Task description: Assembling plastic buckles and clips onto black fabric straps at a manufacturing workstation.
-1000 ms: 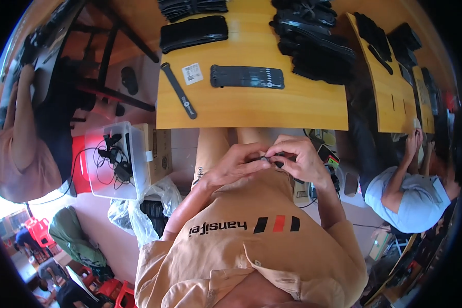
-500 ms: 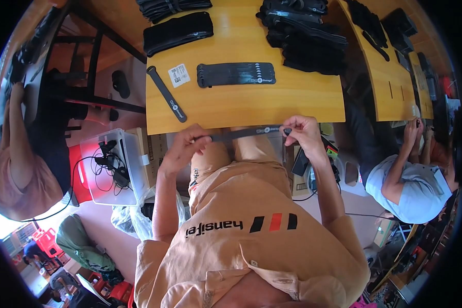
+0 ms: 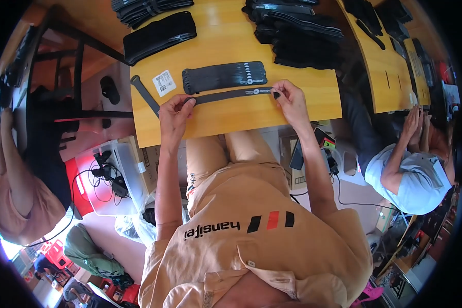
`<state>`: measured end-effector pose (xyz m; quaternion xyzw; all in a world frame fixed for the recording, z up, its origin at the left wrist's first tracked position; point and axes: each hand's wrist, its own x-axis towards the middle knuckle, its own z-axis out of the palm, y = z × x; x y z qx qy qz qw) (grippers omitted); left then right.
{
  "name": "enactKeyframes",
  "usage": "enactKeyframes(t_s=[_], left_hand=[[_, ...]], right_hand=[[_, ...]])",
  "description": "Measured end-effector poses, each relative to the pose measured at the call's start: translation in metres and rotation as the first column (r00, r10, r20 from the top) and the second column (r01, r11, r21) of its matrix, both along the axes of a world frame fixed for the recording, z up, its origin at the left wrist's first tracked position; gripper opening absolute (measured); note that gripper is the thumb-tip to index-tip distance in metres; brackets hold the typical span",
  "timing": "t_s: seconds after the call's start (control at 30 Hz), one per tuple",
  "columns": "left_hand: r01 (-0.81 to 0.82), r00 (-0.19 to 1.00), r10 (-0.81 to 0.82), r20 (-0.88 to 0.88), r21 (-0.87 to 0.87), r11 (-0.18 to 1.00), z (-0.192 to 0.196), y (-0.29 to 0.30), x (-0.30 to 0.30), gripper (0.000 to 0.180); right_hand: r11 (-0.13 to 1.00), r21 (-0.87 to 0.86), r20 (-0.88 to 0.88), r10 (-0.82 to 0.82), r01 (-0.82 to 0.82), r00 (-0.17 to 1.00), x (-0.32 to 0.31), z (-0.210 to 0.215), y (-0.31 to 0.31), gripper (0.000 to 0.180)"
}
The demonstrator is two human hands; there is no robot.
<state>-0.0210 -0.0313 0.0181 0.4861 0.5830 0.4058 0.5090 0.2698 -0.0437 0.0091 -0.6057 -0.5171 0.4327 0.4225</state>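
Observation:
A black strap [image 3: 226, 96] with pale print near its right end is stretched between my two hands, just in front of a fanned row of similar straps [image 3: 220, 76] on the yellow table. My left hand [image 3: 175, 115] pinches its left end. At the other end, my right hand [image 3: 291, 100] grips the strap between thumb and fingers. Another single strap [image 3: 142, 94] lies slanted at the table's left edge, partly covered by my left hand. Beside it is a white label [image 3: 164, 83] with a printed code.
Black bundles [image 3: 160, 37] lie at the back left, and a heap of black straps [image 3: 300, 38] at the back right. Below the table's left side stands a clear plastic bin [image 3: 129, 174] holding cables. Co-workers sit to the left [image 3: 28, 197] and right [image 3: 403, 177].
Both hands have moved forward from above my lap to over the table, carrying the strap up to the fanned row. My left hand now covers part of the slanted strap.

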Motion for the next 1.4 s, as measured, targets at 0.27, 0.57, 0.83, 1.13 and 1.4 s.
enactKeyframes(t_s=[0.27,0.57,0.83,1.13,1.4], left_hand=[[-0.150,0.983,0.150,-0.110,0.016,0.989,-0.012,0.012,0.007,0.015],[-0.189,0.976,0.188,-0.108,0.008,0.982,-0.018,0.014,0.009,0.013],[-0.196,0.975,0.195,-0.102,0.008,0.981,-0.015,0.014,0.012,0.013],[-0.195,0.976,0.195,-0.100,0.011,0.981,-0.015,0.015,0.013,0.012],[-0.203,0.969,0.206,-0.139,0.036,0.979,-0.014,0.015,0.014,0.012]], right_hand=[[0.997,-0.002,0.058,-0.080,0.081,0.995,-0.010,-0.019,0.015,0.002],[0.988,-0.032,0.142,-0.144,0.150,0.979,-0.013,-0.018,0.017,0.003],[0.992,-0.005,0.218,-0.122,0.126,0.968,-0.014,-0.016,0.017,0.003],[0.981,-0.015,0.189,-0.186,0.192,0.964,-0.015,-0.013,0.020,0.004],[0.977,-0.017,0.190,-0.206,0.213,0.960,-0.016,-0.017,0.019,0.006]])
